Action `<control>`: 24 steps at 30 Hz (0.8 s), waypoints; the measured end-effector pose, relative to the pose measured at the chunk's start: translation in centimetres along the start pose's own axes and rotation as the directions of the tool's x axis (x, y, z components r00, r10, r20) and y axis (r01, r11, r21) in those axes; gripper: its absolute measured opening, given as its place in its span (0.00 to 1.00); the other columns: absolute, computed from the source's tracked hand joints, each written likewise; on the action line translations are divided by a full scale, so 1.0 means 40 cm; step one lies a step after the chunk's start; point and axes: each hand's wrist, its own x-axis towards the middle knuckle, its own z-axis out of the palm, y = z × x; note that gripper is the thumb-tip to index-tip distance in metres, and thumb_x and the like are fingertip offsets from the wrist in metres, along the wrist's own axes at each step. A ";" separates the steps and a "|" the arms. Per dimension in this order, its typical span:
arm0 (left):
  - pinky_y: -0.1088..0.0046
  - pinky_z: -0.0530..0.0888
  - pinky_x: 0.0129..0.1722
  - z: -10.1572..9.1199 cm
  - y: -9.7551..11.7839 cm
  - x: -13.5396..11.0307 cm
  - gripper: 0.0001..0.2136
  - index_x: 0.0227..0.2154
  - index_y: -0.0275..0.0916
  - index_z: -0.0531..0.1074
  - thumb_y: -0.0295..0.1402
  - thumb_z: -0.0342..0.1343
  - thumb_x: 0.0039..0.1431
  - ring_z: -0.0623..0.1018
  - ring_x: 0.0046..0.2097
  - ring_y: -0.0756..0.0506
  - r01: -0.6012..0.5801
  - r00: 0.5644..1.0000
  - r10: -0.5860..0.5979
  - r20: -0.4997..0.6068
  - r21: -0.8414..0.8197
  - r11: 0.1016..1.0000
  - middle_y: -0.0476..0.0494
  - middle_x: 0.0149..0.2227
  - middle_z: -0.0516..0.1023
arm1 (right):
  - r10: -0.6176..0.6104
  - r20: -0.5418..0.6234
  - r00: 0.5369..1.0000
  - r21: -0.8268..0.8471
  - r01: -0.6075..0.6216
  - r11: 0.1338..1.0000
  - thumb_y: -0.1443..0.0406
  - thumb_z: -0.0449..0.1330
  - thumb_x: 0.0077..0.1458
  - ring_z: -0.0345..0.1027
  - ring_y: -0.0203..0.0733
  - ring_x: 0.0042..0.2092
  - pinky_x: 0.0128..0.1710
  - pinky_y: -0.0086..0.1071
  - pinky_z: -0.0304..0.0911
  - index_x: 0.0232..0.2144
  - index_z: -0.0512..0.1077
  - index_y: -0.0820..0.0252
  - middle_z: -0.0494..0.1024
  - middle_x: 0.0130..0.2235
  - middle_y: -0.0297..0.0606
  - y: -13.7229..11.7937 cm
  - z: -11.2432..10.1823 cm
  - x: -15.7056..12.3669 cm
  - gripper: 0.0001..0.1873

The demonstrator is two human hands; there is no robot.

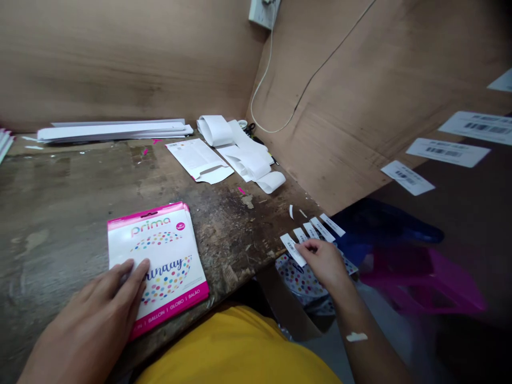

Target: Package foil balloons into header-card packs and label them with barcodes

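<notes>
A stack of white and pink balloon packets (168,277), printed "prima" and with a dotted balloon, lies on the table near its front edge. My left hand (100,309) rests on the top packet's left side, fingers stretched out and laid on it. At the table's right edge, several white barcode labels (322,229) stick out in a row. My right hand (324,261) pinches the nearest barcode label (293,249) between thumb and index finger. The label's lower end is partly behind the fingers.
An opened white packet (200,160) and curled paper strips (248,160) lie towards the back. White flat sheets (116,131) line the back wall. More barcode labels (448,153) hang on the right panel. Below the edge are a dotted bag (300,280) and a pink plastic stool (420,280).
</notes>
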 end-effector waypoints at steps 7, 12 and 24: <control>0.57 0.73 0.46 -0.075 0.080 0.029 0.20 0.52 0.29 0.69 0.23 0.41 0.60 0.74 0.49 0.35 -0.072 0.997 0.080 -0.022 0.258 0.963 0.29 0.49 0.73 | -0.078 -0.015 0.997 -0.070 0.077 0.995 0.51 0.57 0.45 0.64 0.44 0.23 0.24 0.34 0.53 0.20 0.73 0.56 0.73 0.20 0.36 -0.040 -0.066 -0.008 0.16; 0.59 0.74 0.46 -0.086 0.097 0.040 0.15 0.48 0.30 0.72 0.29 0.48 0.62 0.75 0.48 0.36 -0.009 0.991 0.045 -0.124 0.273 0.962 0.32 0.47 0.76 | -0.464 -0.102 0.880 0.192 0.475 0.859 0.56 0.59 0.52 0.69 0.43 0.32 0.33 0.33 0.60 0.28 0.73 0.52 0.77 0.30 0.35 -0.240 -0.097 -0.043 0.09; 0.51 0.73 0.48 -0.080 0.109 0.003 0.15 0.49 0.36 0.72 0.28 0.53 0.58 0.72 0.50 0.32 0.166 0.974 -0.152 -0.171 0.071 0.984 0.30 0.50 0.70 | -0.740 0.517 0.430 0.475 0.575 0.666 0.62 0.56 0.53 0.61 0.34 0.24 0.22 0.26 0.53 0.23 0.70 0.61 0.69 0.22 0.31 -0.601 0.205 -0.019 0.11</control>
